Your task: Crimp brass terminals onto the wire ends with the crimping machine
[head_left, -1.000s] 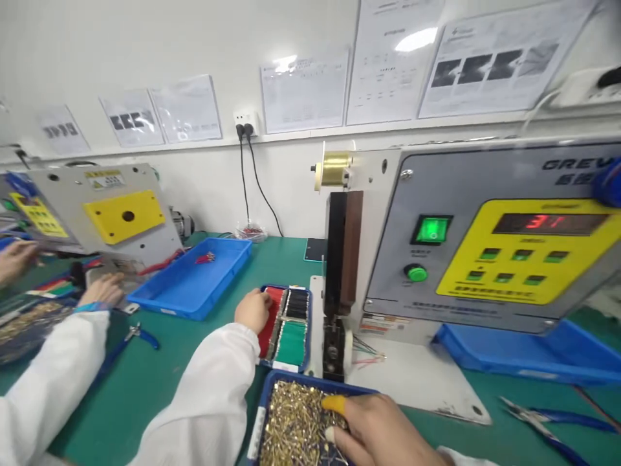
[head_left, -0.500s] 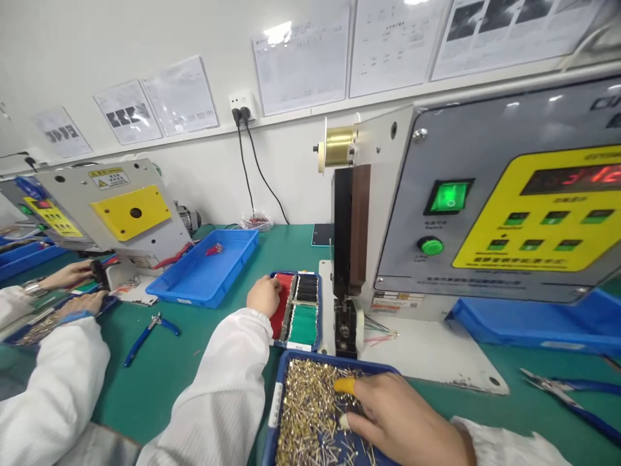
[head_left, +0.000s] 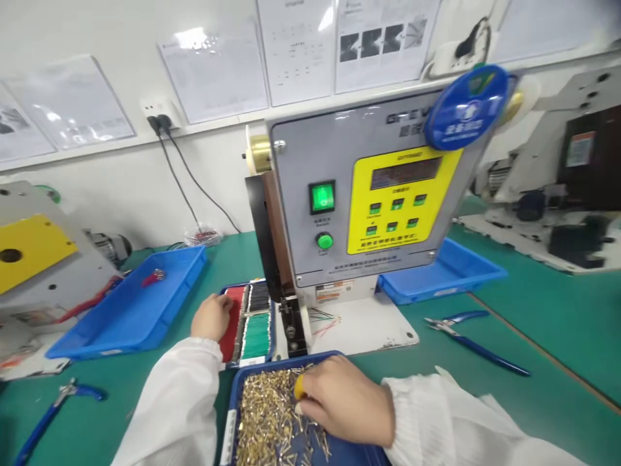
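My left hand (head_left: pixel 212 317) rests at the left side of a small divided tray (head_left: pixel 268 357). Its curled fingers touch the bundle of short red wires (head_left: pixel 233 320); whatever lies between the fingertips is hidden. Black wires (head_left: pixel 259 296) and green wires (head_left: pixel 256 335) fill the other compartments. My right hand (head_left: pixel 347 401) is over a dark blue tray (head_left: pixel 310 358) of loose gold and silver metal pins (head_left: pixel 266 414). A yellow finger cot (head_left: pixel 299 387) covers one fingertip, and the thumb is drawn close to it. I cannot make out what this pinch holds.
A grey machine (head_left: pixel 320 129) with a yellow control panel (head_left: pixel 398 213) stands just beyond the trays. Blue trays (head_left: pixel 140 301) lie to left and right. Blue-handled pliers (head_left: pixel 478 343) lie at right, blue-handled cutters (head_left: pixel 53 414) at left.
The view has swung right, so the co-worker's hands at left are out of sight. My right thumb and finger have come closer together over the pins. My left hand stays at the red wires.
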The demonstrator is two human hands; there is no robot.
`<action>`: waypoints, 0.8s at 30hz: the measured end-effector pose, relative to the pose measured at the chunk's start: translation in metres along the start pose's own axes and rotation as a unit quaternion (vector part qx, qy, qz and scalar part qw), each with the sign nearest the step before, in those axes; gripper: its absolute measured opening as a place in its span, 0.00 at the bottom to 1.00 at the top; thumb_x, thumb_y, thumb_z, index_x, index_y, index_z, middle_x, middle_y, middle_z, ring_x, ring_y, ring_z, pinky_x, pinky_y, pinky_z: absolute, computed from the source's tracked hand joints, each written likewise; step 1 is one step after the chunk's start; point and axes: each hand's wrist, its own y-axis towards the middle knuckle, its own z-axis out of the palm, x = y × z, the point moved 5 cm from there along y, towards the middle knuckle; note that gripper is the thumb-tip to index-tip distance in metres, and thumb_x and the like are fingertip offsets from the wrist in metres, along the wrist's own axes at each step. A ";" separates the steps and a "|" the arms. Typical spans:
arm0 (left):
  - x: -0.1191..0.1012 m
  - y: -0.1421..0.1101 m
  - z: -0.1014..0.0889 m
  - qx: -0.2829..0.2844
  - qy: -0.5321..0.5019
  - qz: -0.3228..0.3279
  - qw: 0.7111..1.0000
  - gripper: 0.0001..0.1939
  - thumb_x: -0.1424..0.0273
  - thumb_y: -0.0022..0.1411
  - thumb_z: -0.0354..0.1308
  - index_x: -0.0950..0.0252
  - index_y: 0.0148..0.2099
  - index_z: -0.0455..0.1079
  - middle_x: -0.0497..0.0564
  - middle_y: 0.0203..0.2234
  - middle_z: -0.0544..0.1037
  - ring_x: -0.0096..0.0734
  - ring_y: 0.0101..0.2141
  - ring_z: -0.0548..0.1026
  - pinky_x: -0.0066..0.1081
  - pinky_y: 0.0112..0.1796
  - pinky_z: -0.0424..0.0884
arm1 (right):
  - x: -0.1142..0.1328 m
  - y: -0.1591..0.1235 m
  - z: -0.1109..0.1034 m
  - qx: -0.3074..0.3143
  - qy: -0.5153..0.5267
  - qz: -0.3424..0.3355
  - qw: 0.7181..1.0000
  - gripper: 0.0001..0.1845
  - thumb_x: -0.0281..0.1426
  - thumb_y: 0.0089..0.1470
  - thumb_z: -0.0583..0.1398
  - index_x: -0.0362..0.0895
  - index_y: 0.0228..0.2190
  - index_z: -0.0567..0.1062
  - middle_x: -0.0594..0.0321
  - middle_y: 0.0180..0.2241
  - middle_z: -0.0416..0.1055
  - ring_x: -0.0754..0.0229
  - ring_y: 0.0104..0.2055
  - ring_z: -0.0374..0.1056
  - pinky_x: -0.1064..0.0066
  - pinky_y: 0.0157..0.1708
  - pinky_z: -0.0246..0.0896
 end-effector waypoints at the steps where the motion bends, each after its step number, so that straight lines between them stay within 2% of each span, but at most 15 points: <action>1: 0.000 0.000 0.000 -0.003 0.004 -0.005 1.000 0.14 0.68 0.64 0.46 0.62 0.37 0.74 0.53 0.34 0.73 0.34 0.37 0.72 0.28 0.37 0.63 | 0.000 0.000 -0.002 0.001 0.001 0.000 1.000 0.09 0.36 0.53 0.61 0.44 0.27 0.75 0.63 0.28 0.76 0.58 0.30 0.71 0.71 0.28 0.55; 5: 0.000 0.001 0.001 -0.003 0.006 -0.012 1.000 0.14 0.68 0.65 0.45 0.61 0.37 0.73 0.52 0.34 0.73 0.34 0.38 0.72 0.28 0.37 0.63 | -0.004 -0.002 -0.005 0.009 -0.005 0.021 1.000 0.10 0.38 0.52 0.62 0.44 0.31 0.76 0.61 0.28 0.76 0.55 0.30 0.71 0.69 0.29 0.57; 8: 0.000 0.001 0.003 0.003 0.003 -0.016 1.000 0.14 0.68 0.65 0.46 0.61 0.36 0.73 0.52 0.34 0.72 0.34 0.38 0.72 0.29 0.37 0.63 | -0.003 -0.003 -0.001 0.011 -0.013 0.014 1.000 0.10 0.38 0.50 0.63 0.43 0.29 0.75 0.62 0.27 0.76 0.55 0.29 0.72 0.69 0.27 0.55; 15: -0.005 -0.007 -0.002 -0.002 -0.005 -0.036 0.999 0.12 0.71 0.65 0.47 0.63 0.35 0.72 0.53 0.35 0.73 0.33 0.39 0.71 0.29 0.39 0.63 | 0.001 -0.004 0.014 0.002 0.029 -0.001 1.000 0.06 0.27 0.51 0.62 0.44 0.24 0.72 0.65 0.25 0.74 0.59 0.28 0.70 0.70 0.26 0.50; 19: -0.005 -0.010 -0.005 -0.010 -0.002 -0.047 0.999 0.11 0.74 0.63 0.49 0.63 0.33 0.72 0.52 0.34 0.73 0.33 0.39 0.70 0.30 0.40 0.62 | 0.001 -0.003 0.019 0.010 0.061 -0.019 0.998 0.07 0.24 0.53 0.59 0.44 0.24 0.72 0.66 0.27 0.71 0.61 0.29 0.68 0.71 0.28 0.53; 24: -0.013 -0.016 -0.012 -0.026 -0.015 -0.035 0.999 0.12 0.77 0.64 0.46 0.65 0.34 0.71 0.55 0.35 0.74 0.36 0.40 0.68 0.32 0.41 0.62 | 0.004 -0.004 0.012 -0.001 0.116 -0.025 0.993 0.09 0.25 0.56 0.57 0.46 0.26 0.73 0.65 0.31 0.67 0.63 0.32 0.66 0.73 0.30 0.57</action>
